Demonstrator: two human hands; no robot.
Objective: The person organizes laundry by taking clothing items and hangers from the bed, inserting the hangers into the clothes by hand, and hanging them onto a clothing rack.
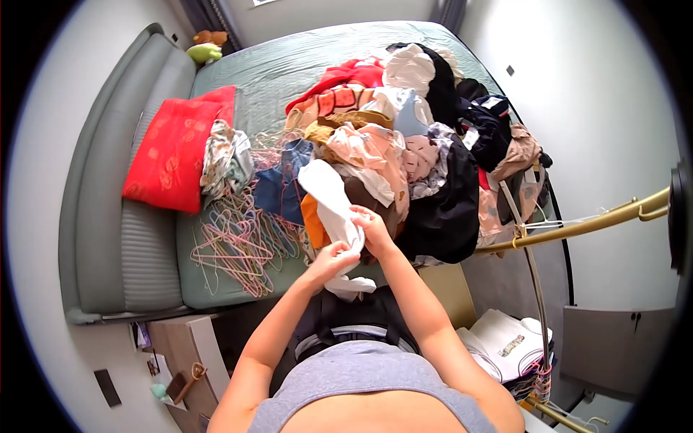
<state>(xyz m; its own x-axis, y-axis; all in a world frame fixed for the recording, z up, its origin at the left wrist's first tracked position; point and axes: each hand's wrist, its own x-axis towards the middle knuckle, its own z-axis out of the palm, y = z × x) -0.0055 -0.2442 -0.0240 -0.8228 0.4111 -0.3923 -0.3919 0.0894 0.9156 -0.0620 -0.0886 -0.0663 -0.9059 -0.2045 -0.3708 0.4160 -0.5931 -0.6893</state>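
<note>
A long white garment (326, 189) hangs between my two hands in front of my lap; its exact kind is hard to make out. My left hand (333, 264) is closed on its lower part. Slightly higher and to the right, my right hand (370, 229) pinches its edge. The garment's top end lies over the clothes pile, and its bottom end drapes near my legs. Just beyond it are a blue denim piece (280, 189), an orange cloth (313, 221) and a dark brown cloth (367, 196).
A large clothes heap (368, 148) covers the bed's right half. Many pink and blue hangers (234, 245) lie at left, below a red pillow (180, 155). A gold rack rail (585, 222) stands at right, with a stack of hung white clothes (502, 345) under it.
</note>
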